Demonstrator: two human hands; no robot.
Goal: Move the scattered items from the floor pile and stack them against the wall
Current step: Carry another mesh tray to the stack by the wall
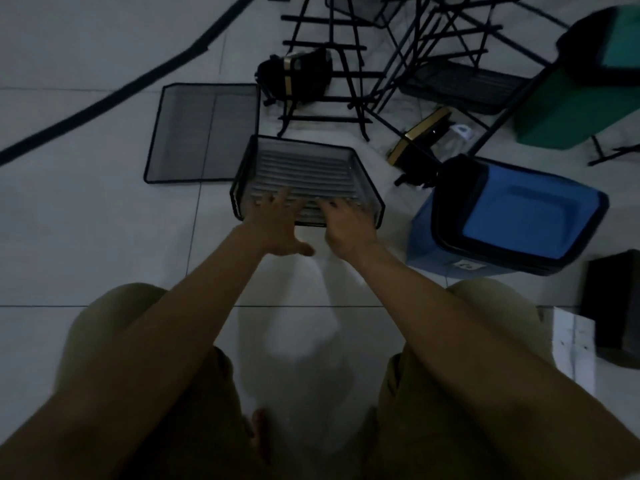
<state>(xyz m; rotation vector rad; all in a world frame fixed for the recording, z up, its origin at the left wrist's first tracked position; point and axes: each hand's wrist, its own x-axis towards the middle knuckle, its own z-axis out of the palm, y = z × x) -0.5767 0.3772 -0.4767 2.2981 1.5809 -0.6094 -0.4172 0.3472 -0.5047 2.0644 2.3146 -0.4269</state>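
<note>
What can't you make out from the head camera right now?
- Grip: the left hand and right hand are blurred over the mesh tray, so contact is unclear.
- Wall: out of view.
- Green bin: cut off by the right edge.
- Black frames: tangled, dark, cut off at the top.

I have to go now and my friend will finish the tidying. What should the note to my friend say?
Left hand: open, fingers spread over the near edge of the stack of mesh trays.
Right hand: open, fingers on the same edge.
Neither hand grips yet.
One flat mesh tray lies on the floor left of the stack. Black racks, a blue bin and a green bin lie beyond and right.
Done: no wall stack in view.
Left: lift the trays, then move the rest.
</note>
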